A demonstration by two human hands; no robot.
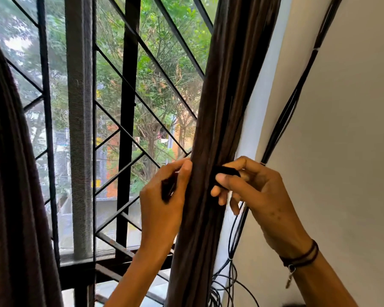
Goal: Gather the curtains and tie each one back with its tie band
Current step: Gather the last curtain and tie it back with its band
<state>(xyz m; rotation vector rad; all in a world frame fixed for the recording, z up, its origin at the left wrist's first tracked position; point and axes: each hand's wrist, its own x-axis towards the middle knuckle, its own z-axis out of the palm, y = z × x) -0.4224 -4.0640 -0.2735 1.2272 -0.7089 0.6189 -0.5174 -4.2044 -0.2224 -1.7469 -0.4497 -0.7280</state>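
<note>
The gathered curtain point(211, 151), dark brown and drawn into a tight bundle of folds, stands at the right side of the window; its long axis runs nearly upright, leaning to the right toward the top. Both hands meet it at the same height, one on each flank. The left hand point(162, 202) is against the bundle's left edge, its thumb laid on the fabric and its fingers curled round one black end of the tie band point(225, 170); that end runs steeply down and to the left through the hand. The right hand point(253, 191) is at the bundle's right edge, thumb and forefinger pinching the other black end, the remaining fingers loosely curled below; this end lies close to level, crosswise to the curtain's length, its tip touching the folds. The stretch between the two ends is hidden by the bundle, so I cannot tell how it passes behind.

A dark cord bracelet point(302, 258) circles the right wrist. A second curtain point(9, 196) hangs loose along the left edge of the view. Between the curtains stands the window grille point(129, 107) of dark bars, upright and diagonal, with fine mesh over it and green trees point(160, 63) beyond. Black cables point(297, 96) run down the pale wall point(341, 129) just right of the bundle; they end in loose loops near the bottom.
</note>
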